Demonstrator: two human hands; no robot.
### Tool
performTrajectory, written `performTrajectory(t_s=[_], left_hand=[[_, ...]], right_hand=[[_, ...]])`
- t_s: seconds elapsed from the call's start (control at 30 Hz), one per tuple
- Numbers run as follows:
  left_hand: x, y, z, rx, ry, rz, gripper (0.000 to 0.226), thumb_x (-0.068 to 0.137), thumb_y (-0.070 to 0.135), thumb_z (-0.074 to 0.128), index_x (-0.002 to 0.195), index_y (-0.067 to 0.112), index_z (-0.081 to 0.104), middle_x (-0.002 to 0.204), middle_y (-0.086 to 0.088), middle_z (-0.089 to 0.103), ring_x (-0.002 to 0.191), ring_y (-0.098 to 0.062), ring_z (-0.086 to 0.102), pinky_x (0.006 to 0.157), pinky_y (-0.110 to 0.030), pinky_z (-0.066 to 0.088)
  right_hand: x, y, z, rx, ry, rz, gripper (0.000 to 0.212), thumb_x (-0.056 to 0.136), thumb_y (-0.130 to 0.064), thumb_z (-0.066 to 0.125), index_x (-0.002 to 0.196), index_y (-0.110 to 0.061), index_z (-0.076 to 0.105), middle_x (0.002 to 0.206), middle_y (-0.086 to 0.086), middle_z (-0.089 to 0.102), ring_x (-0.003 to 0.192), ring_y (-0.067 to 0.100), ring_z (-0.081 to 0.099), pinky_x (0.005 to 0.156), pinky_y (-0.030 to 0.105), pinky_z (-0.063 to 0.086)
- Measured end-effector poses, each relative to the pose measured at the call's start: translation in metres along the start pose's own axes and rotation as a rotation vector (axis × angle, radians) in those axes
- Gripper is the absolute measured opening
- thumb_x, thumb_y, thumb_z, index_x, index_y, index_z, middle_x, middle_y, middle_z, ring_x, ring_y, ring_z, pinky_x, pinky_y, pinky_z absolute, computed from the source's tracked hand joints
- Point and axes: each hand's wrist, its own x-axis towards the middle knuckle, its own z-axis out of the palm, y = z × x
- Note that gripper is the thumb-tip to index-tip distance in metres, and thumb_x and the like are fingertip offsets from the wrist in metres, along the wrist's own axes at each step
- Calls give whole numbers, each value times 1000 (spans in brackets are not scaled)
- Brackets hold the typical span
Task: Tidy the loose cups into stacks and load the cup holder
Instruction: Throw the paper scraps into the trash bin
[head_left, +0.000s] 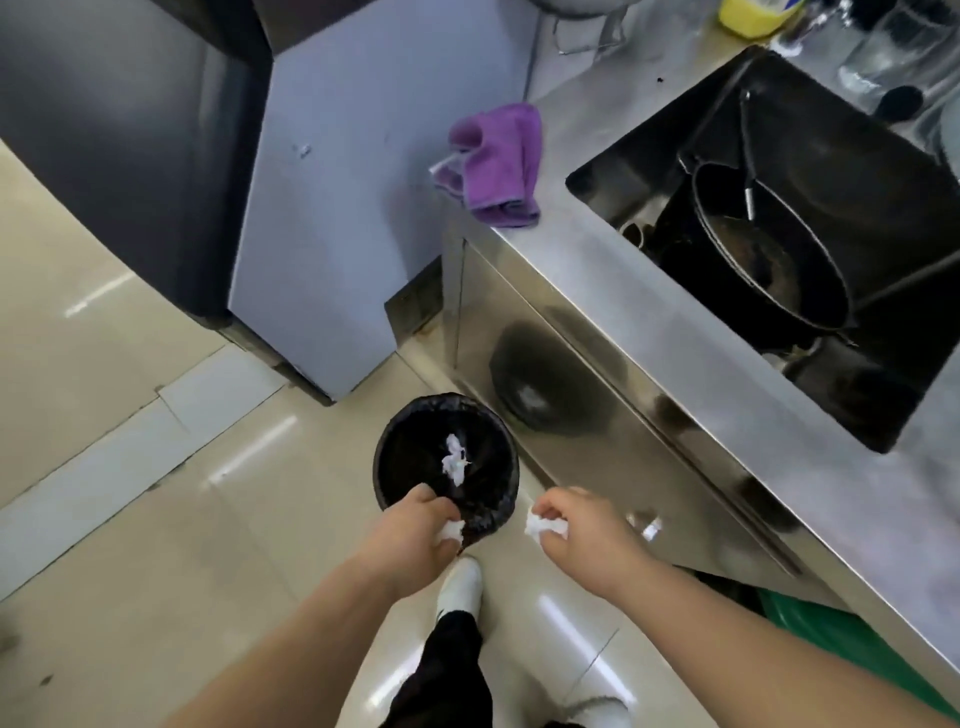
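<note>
No cups or cup holder show in the head view. My left hand (422, 525) is over the near rim of a small black-lined bin (405, 457) on the floor, closed on a crumpled white scrap (451, 531). My right hand (576, 519) is just right of the bin, pinching another crumpled white scrap (540, 526). A white scrap (454, 460) lies inside the bin.
A steel counter (597, 270) runs along the right with a sunken sink (779, 218) holding a dark pan. A purple cloth (496, 163) lies on the counter corner. A grey cabinet (322, 208) stands behind the bin. A green tub (841, 639) sits under the counter.
</note>
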Motion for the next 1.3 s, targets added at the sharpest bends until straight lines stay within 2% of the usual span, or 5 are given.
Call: performTrajectory(t_s=[0.17,0.4,0.7,1.0,1.3], left_hand=[[44,-38,22,-71,20,-57,35,94,38,53,128,29,57,118,6,49,98,-19,63,85,-33,52],[111,-93,81,-160,33,-99,30,94,36,53,123,31,59,112,8,47,91,-18,63,84,-36,53],[182,-153,148,-219,90,-171,30,95,35,55,124,28,59,113,8,49,81,-15,59,75,-29,52],[241,-181,175,-172,55,-90,32,90,25,58,122,27,60,117,3,49,98,-20,60,86,-36,53],[298,-195,200,-95,59,-113,30,91,29,58,121,29,55,117,2,47,87,-16,49,80,-32,51]], right_hand=[[55,3,36,40,-50,31,25,82,-18,61,106,-24,65,100,-10,57,100,13,59,87,26,47],[136,40,104,13,-97,47,25,85,-15,59,108,-23,65,108,-5,59,101,14,57,87,28,48],[230,77,178,-51,-106,18,25,86,-14,59,109,-23,64,110,-4,61,98,15,60,85,28,49],[292,91,215,-114,-71,-10,21,88,-16,58,107,-23,63,113,-6,58,96,18,61,78,30,50],[342,113,257,-58,-77,-4,20,88,-15,61,107,-19,62,115,2,56,90,22,61,80,34,54]])
